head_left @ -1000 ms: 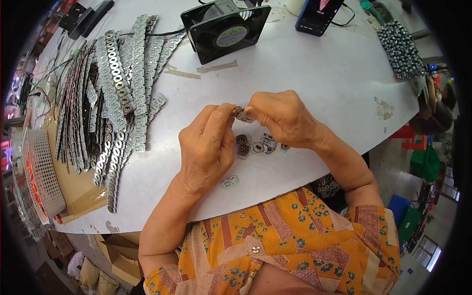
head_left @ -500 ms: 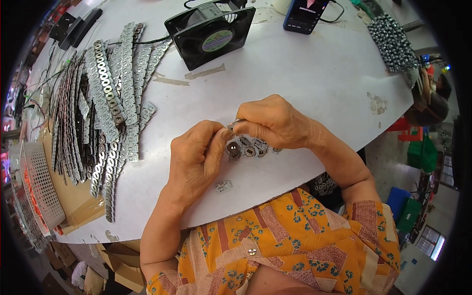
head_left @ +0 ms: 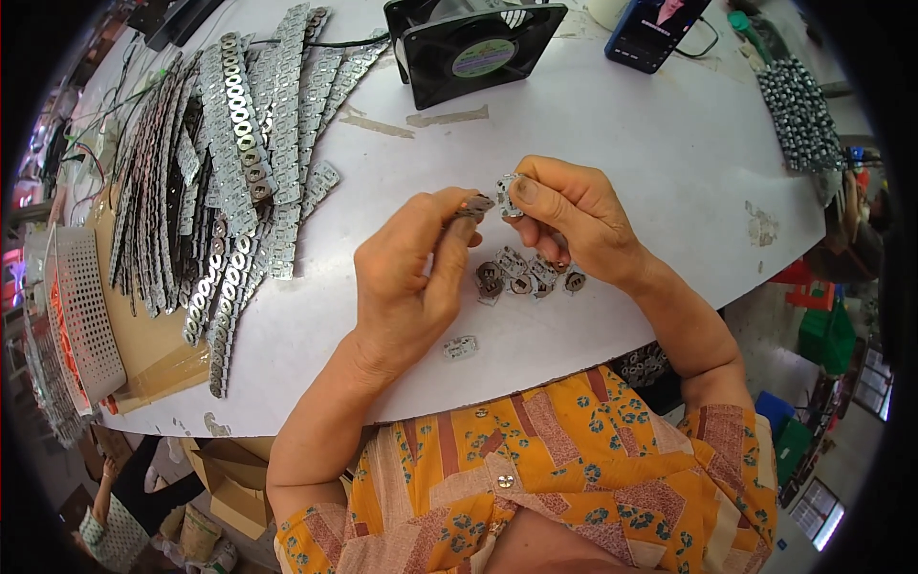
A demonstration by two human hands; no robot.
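Observation:
My left hand (head_left: pixel 411 263) is closed, pinching a small grey metal piece (head_left: pixel 475 205) between thumb and fingertips. Close by on its right, my right hand (head_left: pixel 579 215) grips a round-edged silver metal plate (head_left: pixel 508 195) between thumb and forefinger. A narrow gap separates the two pieces. Below the hands lies a small pile of loose metal pieces (head_left: pixel 517 283), some with dark round faces; the right fingers partly cover it. One single silver piece (head_left: pixel 460 347) rests apart, nearer the table's front edge.
Long strips of joined metal pieces (head_left: pixel 287 143) are heaped at the left on cardboard. A white perforated basket (head_left: pixel 84 306) stands beyond them. At the back are a black fan (head_left: pixel 478 57) and a phone (head_left: pixel 654 33); a stack of shiny parts (head_left: pixel 801 115) sits at far right.
My hands have drawn apart, each now with its own metal piece showing; before, they met at one spot. The whole view has shifted, and a person shows at the lower left.

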